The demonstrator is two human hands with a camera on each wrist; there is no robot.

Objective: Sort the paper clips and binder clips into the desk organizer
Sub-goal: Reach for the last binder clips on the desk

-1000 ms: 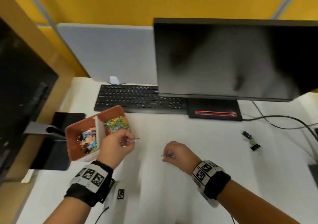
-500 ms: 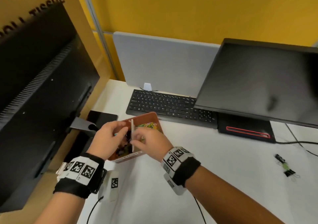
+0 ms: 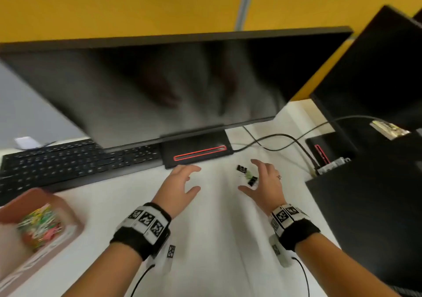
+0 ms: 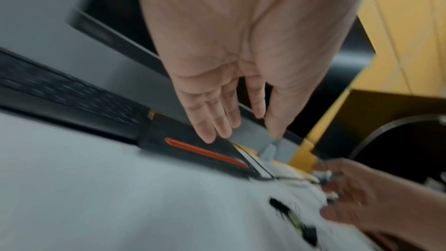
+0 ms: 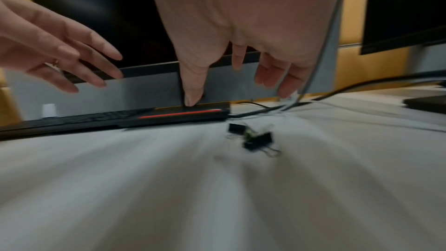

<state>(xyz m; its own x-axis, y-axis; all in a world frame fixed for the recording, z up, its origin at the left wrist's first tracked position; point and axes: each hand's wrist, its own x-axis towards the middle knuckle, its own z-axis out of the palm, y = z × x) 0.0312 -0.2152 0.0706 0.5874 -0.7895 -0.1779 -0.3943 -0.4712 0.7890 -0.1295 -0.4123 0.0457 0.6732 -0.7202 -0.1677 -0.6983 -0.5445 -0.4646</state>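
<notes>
A small cluster of binder clips, two black ones with a blurred greenish one between them, lies on the white desk just in front of the monitor base with its red stripe. The right hand hovers over the cluster from the right, fingers spread wide and thumb stretched out toward the left, holding nothing; in the right wrist view the clips lie on the desk below its fingertips, apart from them. The left hand is near, to the left of the clips, palm down with its fingers straight and loosely spread, also holding nothing. Well apart from both hands, at the lower left edge of the head view, stands the reddish-brown desk organizer, with a heap of coloured paper clips in the compartment that shows; the blur hides the rest of it. Behind the organizer a black keyboard runs along under the wide dark monitor. Black cables trail across the desk to the right of the base, toward a second dark screen.
</notes>
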